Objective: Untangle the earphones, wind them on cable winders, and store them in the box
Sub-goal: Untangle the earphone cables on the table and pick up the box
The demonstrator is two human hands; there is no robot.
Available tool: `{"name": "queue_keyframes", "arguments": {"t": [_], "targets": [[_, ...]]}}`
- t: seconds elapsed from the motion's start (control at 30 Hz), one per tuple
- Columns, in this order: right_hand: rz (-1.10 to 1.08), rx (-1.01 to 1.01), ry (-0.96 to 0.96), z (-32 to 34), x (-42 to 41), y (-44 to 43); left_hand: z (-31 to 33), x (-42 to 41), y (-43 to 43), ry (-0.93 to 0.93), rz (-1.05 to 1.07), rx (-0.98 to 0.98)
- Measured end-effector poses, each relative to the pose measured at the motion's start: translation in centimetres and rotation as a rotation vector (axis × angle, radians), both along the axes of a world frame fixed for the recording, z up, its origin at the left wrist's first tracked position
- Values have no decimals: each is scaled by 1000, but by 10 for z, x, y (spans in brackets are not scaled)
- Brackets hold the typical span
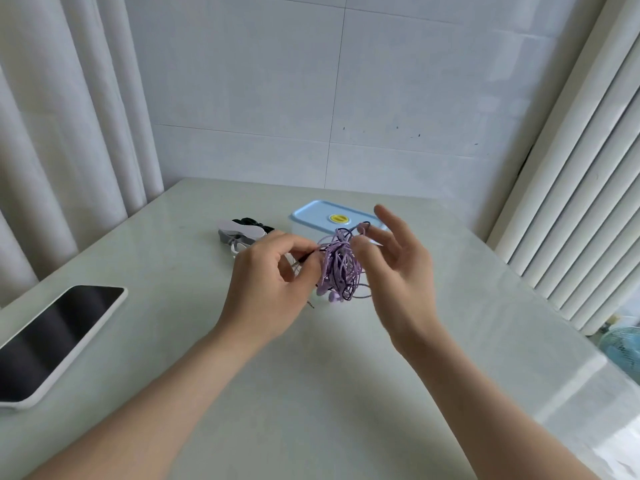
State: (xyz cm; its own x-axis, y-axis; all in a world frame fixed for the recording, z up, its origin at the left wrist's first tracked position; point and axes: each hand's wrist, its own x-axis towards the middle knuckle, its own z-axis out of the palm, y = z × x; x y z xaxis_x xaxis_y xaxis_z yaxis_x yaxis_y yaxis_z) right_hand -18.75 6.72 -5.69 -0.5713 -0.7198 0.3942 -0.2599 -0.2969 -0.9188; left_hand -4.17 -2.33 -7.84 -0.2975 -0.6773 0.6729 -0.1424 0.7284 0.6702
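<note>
Left fingers: my left hand (273, 271) pinches a strand at the tangle's left edge
Right fingers: right hand (391, 258) spread, thumb against the tangle; whether it pinches, I cannot tell
Earphones (337, 268): between both hands, hanging lengthwise downward
Hidden: box (311, 216) far behind, partly covered; dark strand's path unclear

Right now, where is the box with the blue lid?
In the head view, the box sits at the far middle of the table, just behind the tangled earphones, with the cable winders to its left.
</note>
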Motion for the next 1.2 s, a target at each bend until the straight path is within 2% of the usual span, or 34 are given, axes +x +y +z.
{"name": "queue_keyframes", "arguments": {"t": [0.13, 0.2, 0.47, 0.8, 1.07, 1.2], "targets": [[-97, -75, 512, -8, 5, 4, 3, 0, 1, 81, 21, 62], [-106, -101, 620, -10, 5, 3, 5, 1, 2, 121, 21, 86], [-103, -141, 640, -11, 0, 0, 14, 3, 6, 202, -160, 314], [-23, -21, 604, -10, -1, 0, 17, 4, 8, 102, -301, 431], [-31, -80, 658, -8, 1, 3, 10, 5, -2, 62, -215, 433], [-85, -92, 706, -10, 0, 2, 9, 5, -5, 113, -232, 496]]}}
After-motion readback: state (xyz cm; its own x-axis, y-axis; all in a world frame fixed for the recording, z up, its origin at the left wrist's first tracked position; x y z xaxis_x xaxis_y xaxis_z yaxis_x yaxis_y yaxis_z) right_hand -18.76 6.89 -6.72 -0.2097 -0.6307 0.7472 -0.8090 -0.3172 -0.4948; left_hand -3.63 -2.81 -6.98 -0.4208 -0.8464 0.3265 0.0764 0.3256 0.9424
